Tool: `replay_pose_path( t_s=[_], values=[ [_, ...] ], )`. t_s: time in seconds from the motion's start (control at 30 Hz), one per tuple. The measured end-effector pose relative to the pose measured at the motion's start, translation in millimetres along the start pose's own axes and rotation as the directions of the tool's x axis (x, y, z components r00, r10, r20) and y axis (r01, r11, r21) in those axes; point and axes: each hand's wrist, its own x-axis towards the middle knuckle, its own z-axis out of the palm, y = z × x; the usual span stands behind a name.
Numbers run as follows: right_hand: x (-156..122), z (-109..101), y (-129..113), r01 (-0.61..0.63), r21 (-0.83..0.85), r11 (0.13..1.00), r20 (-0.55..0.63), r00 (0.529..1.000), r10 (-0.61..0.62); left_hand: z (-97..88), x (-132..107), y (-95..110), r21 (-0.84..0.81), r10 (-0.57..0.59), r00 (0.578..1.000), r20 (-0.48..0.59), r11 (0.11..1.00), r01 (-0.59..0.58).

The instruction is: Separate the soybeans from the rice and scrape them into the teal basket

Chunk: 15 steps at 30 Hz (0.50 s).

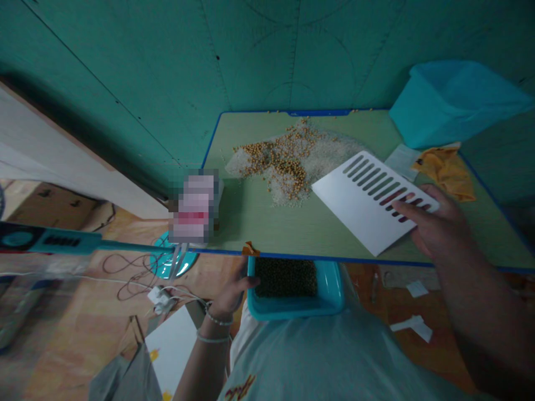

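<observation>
My right hand grips a white slotted plastic board by its right end, thumb on top, tilted over the right half of the table. Its slots run along the far edge. Left of the board lies a spread heap of whitish grains mixed with yellow-brown soybeans. At the table's near edge my left hand clasps the left rim of a turquoise plastic basin, with the thumb over the rim. Small dark greenish grains fill much of the basin, which rests against my lap.
A turquoise bin stands at the table's far right, beside a crumpled yellow cloth. A blurred-out box sits at the left edge. Cords and a power strip lie on the floor at left, near a turquoise round base.
</observation>
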Motion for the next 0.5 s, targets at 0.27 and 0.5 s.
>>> replay_pose_path(
  t_s=[0.27,0.5],
  values=[
    [29.1,-5.8,-1.9,-0.006,0.091,0.996,-0.076,0.997,0.013,-2.4,-2.6,-5.5,-0.026,-0.024,1.0,-0.006,0.999,0.023],
    [26.3,8.3,-13.4,0.101,0.136,0.986,-0.007,0.995,-0.101,-0.5,2.1,-4.7,0.013,-0.024,0.999,0.028,1.0,0.023]
  ],
)
